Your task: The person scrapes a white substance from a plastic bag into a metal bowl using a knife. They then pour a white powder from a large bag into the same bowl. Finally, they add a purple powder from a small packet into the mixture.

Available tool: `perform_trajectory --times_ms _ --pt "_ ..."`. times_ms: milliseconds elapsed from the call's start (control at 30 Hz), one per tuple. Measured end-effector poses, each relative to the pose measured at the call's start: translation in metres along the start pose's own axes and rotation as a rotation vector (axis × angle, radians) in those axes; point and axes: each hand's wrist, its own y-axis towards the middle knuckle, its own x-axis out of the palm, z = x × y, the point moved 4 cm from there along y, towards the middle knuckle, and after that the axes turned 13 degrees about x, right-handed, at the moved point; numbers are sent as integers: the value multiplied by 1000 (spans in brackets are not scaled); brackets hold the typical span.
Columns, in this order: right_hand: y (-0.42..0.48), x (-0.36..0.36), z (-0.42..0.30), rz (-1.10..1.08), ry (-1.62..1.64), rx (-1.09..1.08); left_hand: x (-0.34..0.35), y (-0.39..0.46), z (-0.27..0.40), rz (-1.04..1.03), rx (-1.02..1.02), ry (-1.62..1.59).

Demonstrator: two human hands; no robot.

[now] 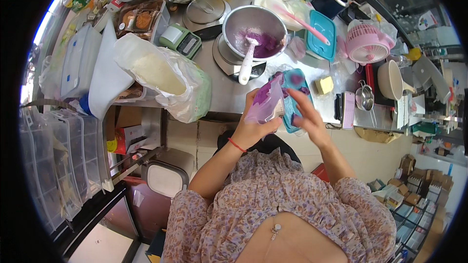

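Observation:
My left hand (pixel 249 128) grips a plastic pouch (pixel 264 104) with purple contents, tilted over the counter's front edge. To its right, my right hand (pixel 310 118) is slightly blurred, its fingers apart and nothing clearly between them. Partly behind both hands lies a teal tray (pixel 292 99) with small purple lumps in and around it. Beyond it, a steel mixing bowl (pixel 234 25) stands on a digital kitchen scale (pixel 234 66). Purple mash and white powder (pixel 268 44) fill its bottom, and a white-handled spatula (pixel 246 64) leans in it.
An open bag of white powder (pixel 157 69) overhangs the counter at left, near a green electronic device (pixel 179 41). A yellow block resembling butter (pixel 324 84), a phone (pixel 348 109) and steel measuring cups (pixel 365 96) lie at right. Behind them stand a teal-lidded box (pixel 321 36) and a pink fan (pixel 367 44).

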Motion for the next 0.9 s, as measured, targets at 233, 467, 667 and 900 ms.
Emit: perform_trajectory --times_ms 233,467,667,900 --pt "31 -9 -19 290 382 79 19 17 -1 -109 200 239" --pt "51 -38 -46 452 301 36 46 56 -5 38 194 58" --pt "93 -59 -85 428 -58 -6 64 95 -5 269 64 -333" --pt "140 -79 -89 352 -341 68 63 132 -17 296 -143 -268"
